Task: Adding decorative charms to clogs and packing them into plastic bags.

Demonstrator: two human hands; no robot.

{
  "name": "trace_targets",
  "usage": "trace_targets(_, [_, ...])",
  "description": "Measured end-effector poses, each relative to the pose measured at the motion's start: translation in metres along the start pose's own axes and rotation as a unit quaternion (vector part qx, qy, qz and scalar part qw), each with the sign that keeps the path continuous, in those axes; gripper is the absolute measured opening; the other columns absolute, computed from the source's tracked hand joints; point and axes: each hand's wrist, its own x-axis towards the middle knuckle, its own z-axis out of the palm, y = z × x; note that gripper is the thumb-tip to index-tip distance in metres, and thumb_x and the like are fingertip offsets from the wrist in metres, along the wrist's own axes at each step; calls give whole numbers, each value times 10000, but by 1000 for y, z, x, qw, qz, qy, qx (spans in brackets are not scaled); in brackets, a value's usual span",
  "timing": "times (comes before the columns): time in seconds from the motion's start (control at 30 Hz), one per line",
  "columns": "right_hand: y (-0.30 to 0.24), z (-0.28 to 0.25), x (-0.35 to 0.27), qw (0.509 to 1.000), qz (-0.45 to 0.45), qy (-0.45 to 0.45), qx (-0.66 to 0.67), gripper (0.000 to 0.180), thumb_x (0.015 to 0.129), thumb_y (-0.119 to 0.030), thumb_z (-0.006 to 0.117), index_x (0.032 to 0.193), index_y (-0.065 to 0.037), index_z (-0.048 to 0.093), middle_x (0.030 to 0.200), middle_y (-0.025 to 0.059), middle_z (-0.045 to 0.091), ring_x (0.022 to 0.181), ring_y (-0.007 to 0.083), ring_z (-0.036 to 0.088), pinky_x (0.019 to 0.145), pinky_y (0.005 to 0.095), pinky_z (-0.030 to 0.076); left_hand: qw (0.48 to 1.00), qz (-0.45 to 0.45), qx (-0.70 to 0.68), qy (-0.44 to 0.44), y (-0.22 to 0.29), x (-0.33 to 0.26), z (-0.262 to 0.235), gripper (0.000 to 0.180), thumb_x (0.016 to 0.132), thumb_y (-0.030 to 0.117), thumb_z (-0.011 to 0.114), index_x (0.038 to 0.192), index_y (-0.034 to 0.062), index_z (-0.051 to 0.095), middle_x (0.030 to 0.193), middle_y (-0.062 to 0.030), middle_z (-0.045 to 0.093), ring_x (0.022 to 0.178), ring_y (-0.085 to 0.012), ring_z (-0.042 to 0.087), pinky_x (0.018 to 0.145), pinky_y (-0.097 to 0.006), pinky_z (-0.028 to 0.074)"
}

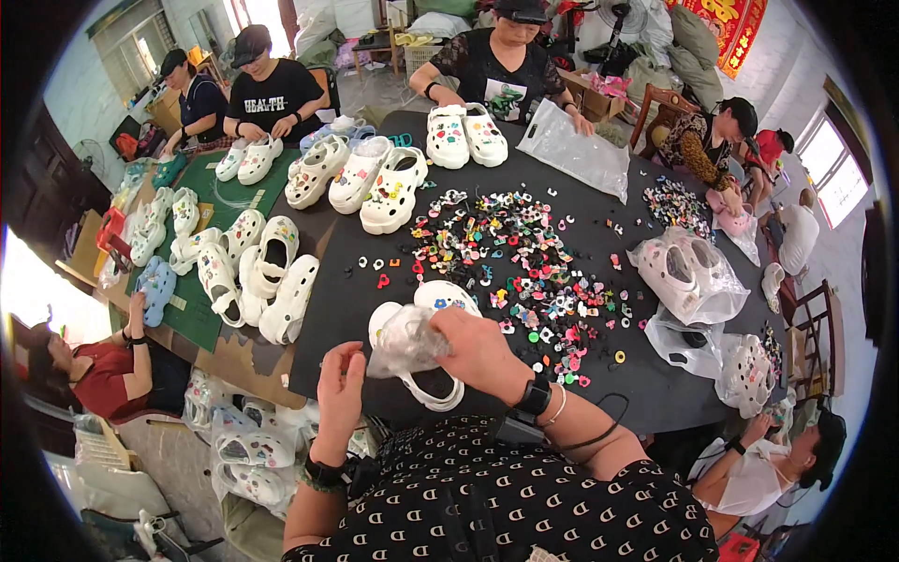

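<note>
A pair of white clogs (446,297) lies in front of me at the near edge of the black table; blue charms show on one toe. My right hand (479,354) is closed on a crumpled clear plastic bag (408,341), which covers part of the clogs. To the left of them my left hand (340,382) is raised with its fingers extended, holding nothing. Just beyond the clogs, many small colourful shoe charms (496,244) are spread in a loose heap.
Decorated white clogs (393,192) stand in rows to the left, some over a green cutting mat (201,314). Bagged clogs (688,272) lie on the right. Across the table a person (510,70) touches a flat clear bag (576,150). Several other people work around.
</note>
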Motion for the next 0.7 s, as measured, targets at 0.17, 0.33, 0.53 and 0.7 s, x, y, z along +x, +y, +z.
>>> trace_targets(0.17, [1,15,-2,998,-19,47,-27,293,717,-93,672,968,-59,526,877,119,578,785,325,612,635,417,503,967,-101,-180,-149,5,-8,13,324,997,224,485,1240,10,492,1091,-62,603,960,-134,582,810,-296,488])
trace_targets(0.33, [-7,29,-9,984,-17,-65,167,262,688,-19,650,941,-25,584,872,141,624,840,346,613,677,383,494,941,-122,-287,-129,2,-8,18,356,959,149,547,1270,-4,466,1152,-65,589,1023,-143,574,898,-302,465])
trace_targets(0.53, [12,17,-8,937,22,-180,298,189,687,-8,663,867,-14,607,787,107,628,719,229,616,654,310,476,947,-105,-237,-189,6,-6,9,420,871,67,631,1258,-13,487,1168,-73,586,1063,-138,564,914,-287,451])
trace_targets(0.7, [12,23,-13,970,67,-97,214,432,629,-22,745,1024,-79,580,971,68,551,676,162,535,602,267,447,957,-105,-170,-209,10,-4,10,442,814,55,655,1228,-22,520,1105,-64,612,1002,-122,574,874,-281,463])
